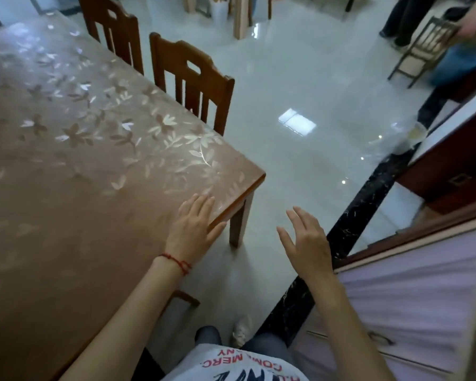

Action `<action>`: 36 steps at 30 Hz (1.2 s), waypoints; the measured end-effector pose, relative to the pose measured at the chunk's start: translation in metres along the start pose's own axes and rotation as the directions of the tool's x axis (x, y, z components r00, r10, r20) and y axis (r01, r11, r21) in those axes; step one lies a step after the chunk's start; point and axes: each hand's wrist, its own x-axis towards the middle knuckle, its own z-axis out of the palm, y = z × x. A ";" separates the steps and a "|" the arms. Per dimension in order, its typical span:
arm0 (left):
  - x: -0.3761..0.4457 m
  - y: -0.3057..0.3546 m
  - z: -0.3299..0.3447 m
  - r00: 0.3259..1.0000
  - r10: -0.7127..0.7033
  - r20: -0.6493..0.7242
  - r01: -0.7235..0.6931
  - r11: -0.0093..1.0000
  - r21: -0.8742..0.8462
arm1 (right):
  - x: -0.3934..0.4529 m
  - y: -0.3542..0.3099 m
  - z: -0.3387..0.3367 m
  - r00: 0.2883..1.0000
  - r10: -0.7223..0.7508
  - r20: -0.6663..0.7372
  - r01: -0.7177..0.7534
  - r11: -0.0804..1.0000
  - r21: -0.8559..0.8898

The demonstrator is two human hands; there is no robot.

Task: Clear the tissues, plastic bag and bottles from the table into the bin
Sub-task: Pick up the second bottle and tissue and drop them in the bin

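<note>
The brown table [66, 188] with a flower-patterned clear cover fills the left of the view. No tissues, plastic bag, bottles or bin show in the frame. My left hand [194, 229] lies flat, fingers spread, on the table's near right corner, a red string around its wrist. My right hand [305, 243] hovers open over the floor to the right of the table, holding nothing.
Two wooden chairs [195, 81] stand along the table's far side. A dark cabinet [451, 166] and a pale cupboard with drawers [412, 298] line the right. Another person [467, 50] and a small chair [423, 48] are at the top right. Glossy tiled floor [300, 160] lies between.
</note>
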 end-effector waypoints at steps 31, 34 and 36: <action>0.282 0.199 0.081 0.845 0.515 0.145 -0.504 0.857 -0.104 | 0.107 0.199 -0.050 0.852 0.500 -0.154 -0.509 0.861 -0.019; 0.329 0.211 0.086 0.838 0.524 0.154 -0.515 0.852 -0.093 | 0.149 0.224 -0.057 0.847 0.511 -0.148 -0.519 0.855 -0.017; 0.360 0.217 0.087 0.843 0.516 0.152 -0.508 0.856 -0.090 | 0.178 0.239 -0.060 0.848 0.507 -0.154 -0.516 0.857 -0.017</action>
